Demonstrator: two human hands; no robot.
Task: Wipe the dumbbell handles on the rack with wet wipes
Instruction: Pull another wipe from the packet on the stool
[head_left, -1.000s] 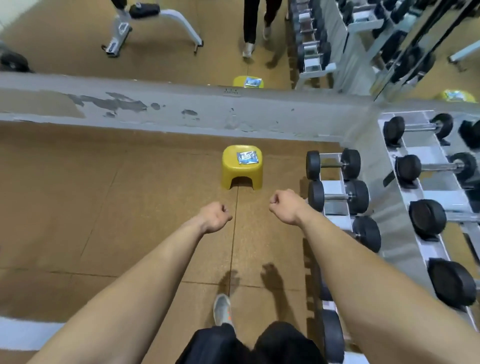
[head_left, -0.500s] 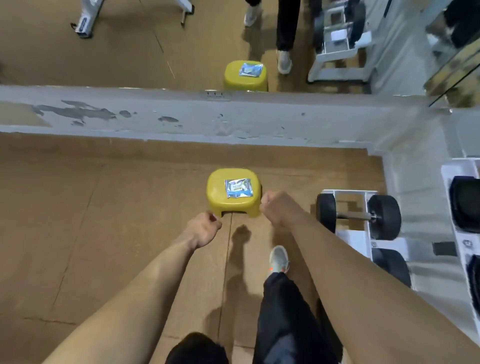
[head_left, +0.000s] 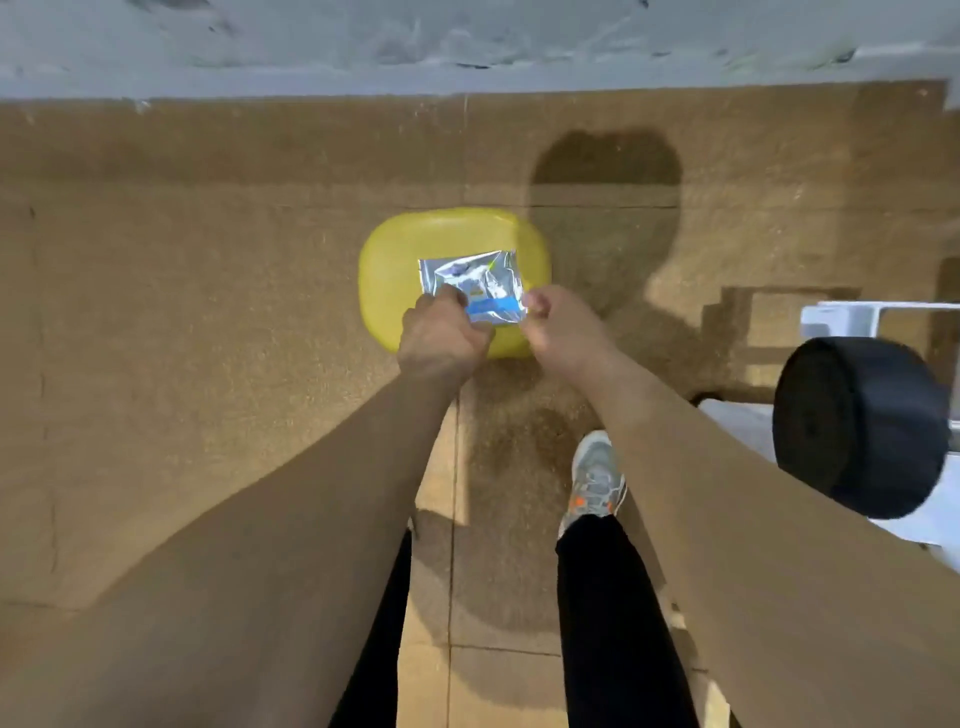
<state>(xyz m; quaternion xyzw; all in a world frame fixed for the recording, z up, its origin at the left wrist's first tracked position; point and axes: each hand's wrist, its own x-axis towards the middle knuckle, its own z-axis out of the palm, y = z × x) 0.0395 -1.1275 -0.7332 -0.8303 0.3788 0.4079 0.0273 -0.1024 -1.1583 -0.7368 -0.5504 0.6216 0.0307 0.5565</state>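
Wipes pack (head_left: 470, 283) lies flat on top of a yellow stool (head_left: 395, 270), toward the seat's right and near side, mid-scene. It is a small rectangular pouch of silvery foil, crinkled and shiny, with a bright blue band along its near edge. The print on it is too blurred to read.

At far left is bare brown floor (head_left: 182, 312), with a grey scuffed wall (head_left: 467, 41) running along its far edge. The stool stands on this floor, rounded at the corners and well apart from the wall.

The left grip (head_left: 441, 338) reaches in from the near side with its fingers curled, and it holds the pack's near left corner. Just to its right, the right grip (head_left: 558, 330) pinches the near right corner with curled fingertips. The two grips are close together, with the blue band between them.

Nearer and to the right, a grey shoe (head_left: 595, 478) with orange marks stands on the floor below a black trouser leg.

At far right a dumbbell (head_left: 857, 426) shows one round black head, blurred; its handle is hidden. It rests on a white rack (head_left: 852, 317), well apart from the stool.
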